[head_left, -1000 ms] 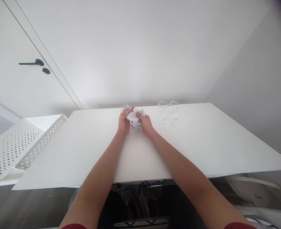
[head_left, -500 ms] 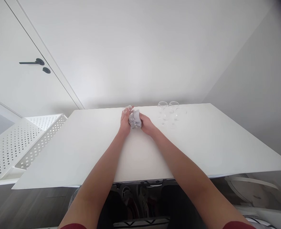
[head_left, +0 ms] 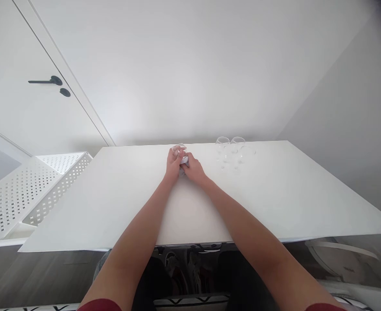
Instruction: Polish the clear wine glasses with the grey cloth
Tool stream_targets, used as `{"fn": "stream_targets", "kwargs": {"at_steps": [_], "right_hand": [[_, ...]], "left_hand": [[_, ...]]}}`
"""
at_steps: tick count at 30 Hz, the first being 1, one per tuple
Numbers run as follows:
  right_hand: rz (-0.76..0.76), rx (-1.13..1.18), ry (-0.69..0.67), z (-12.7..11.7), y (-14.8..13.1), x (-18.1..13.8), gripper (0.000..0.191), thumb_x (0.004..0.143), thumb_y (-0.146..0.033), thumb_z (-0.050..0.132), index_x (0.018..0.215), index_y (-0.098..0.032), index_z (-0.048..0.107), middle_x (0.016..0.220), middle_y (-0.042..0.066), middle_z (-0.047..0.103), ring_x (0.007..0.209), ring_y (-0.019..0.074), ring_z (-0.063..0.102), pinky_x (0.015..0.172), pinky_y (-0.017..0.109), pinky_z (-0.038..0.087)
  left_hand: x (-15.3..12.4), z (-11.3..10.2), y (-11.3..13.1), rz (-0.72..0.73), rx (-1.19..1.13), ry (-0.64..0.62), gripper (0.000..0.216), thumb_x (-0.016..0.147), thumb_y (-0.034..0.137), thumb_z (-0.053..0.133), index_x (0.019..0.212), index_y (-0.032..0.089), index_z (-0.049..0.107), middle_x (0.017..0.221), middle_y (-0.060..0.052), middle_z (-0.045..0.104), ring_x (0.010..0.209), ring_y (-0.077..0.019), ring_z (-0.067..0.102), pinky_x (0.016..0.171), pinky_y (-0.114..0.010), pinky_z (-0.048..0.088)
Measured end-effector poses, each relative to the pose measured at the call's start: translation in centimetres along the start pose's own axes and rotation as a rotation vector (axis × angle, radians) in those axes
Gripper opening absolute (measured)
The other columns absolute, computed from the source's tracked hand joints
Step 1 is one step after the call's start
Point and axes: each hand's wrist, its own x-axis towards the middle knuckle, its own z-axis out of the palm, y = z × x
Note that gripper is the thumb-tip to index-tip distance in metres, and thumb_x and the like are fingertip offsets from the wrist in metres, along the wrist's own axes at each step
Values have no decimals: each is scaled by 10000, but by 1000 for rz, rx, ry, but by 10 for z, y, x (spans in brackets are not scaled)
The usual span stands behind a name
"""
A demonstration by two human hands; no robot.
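Both arms reach to the far middle of a white table [head_left: 112, 207]. My left hand [head_left: 173, 164] grips a clear glass [head_left: 178, 149] whose rim shows above the fingers. My right hand [head_left: 193, 168] is pressed against it, closed on a bunched grey cloth [head_left: 184, 160], of which only a small bit shows between the two hands. The lower part of the glass is hidden by the fingers.
A cluster of clear stemmed glasses [head_left: 234, 151] stands to the right near the table's far edge. A white perforated rack [head_left: 31, 194] sits left of the table, below a door with a black handle [head_left: 46, 80]. A white chair [head_left: 345, 259] shows at lower right.
The cloth has been bunched tighter and is now mostly hidden between the hands. My right hand has moved left, closer against my left hand and the glass.
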Motion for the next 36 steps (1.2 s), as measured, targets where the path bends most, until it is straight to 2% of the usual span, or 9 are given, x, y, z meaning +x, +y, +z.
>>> {"fn": "stream_targets", "kwargs": {"at_steps": [6, 10, 13, 17, 20, 23, 29, 34, 36], "right_hand": [[-40, -57, 108, 4, 0, -3, 420, 748, -458, 787, 796, -256, 421, 740, -53, 533, 667, 141, 437, 589, 269, 330], [-53, -178, 159, 4, -3, -5, 399, 775, -517, 763, 729, -248, 471, 722, -36, 535, 685, 155, 439, 600, 285, 323], [-17, -117, 96, 6, -5, -4, 358, 837, -545, 709, 730, -240, 556, 707, -22, 559, 679, 158, 477, 610, 296, 352], [157, 255, -89, -1, -7, -1, 419, 819, -620, 738, 844, -205, 695, 881, 47, 670, 808, 195, 596, 681, 319, 476], [264, 508, -335, -13, -9, -3, 439, 777, -584, 810, 962, -194, 728, 1002, 86, 702, 898, 234, 653, 767, 377, 559], [240, 516, -425, -17, -9, -4, 402, 782, -534, 815, 998, -209, 715, 1002, 88, 704, 902, 245, 669, 790, 418, 579], [-46, -124, 123, -1, -6, -1, 220, 789, -393, 751, 849, -235, 610, 831, 43, 649, 847, 235, 606, 748, 350, 486], [184, 325, -309, -3, -10, -3, 345, 841, -537, 653, 870, -193, 645, 864, 82, 678, 815, 230, 639, 742, 370, 526], [169, 281, -290, -4, -10, -3, 323, 851, -520, 652, 869, -197, 645, 856, 78, 680, 806, 226, 636, 723, 359, 520]], "left_hand": [[0, -1, 4, 29, -86, 37, 448, 873, 610, 717, 1185, 290, 690, 1456, -79, 626, 1232, -261, 601, 1020, -410, 502], [1, -2, 4, 17, -120, 36, 468, 879, 606, 715, 1213, 279, 678, 1533, -78, 571, 1274, -282, 597, 1006, -412, 526], [2, -4, 4, -15, -162, 48, 462, 893, 620, 690, 1192, 269, 684, 1541, -79, 566, 1281, -295, 603, 1000, -435, 539], [3, -6, 5, -27, -207, 57, 477, 883, 639, 693, 1194, 278, 675, 1563, -66, 548, 1305, -294, 595, 1033, -455, 533], [4, -7, 6, -72, -244, -35, 520, 846, 662, 717, 1193, 278, 664, 1593, -68, 516, 1296, -288, 605, 1050, -464, 538], [5, -8, 7, -121, -293, -130, 550, 822, 656, 744, 1214, 282, 649, 1589, -84, 515, 1240, -285, 643, 1044, -482, 543], [5, -7, 3, -14, -171, 33, 540, 799, 535, 831, 1220, 272, 619, 1455, -108, 612, 1242, -293, 668, 1017, -428, 534], [6, -7, 3, -144, -276, -40, 544, 854, 679, 693, 1172, 239, 663, 1465, -126, 618, 1166, -305, 695, 907, -425, 590], [7, -8, 1, -136, -267, -20, 542, 860, 672, 689, 1179, 234, 674, 1440, -133, 633, 1142, -296, 701, 894, -421, 593]]}}
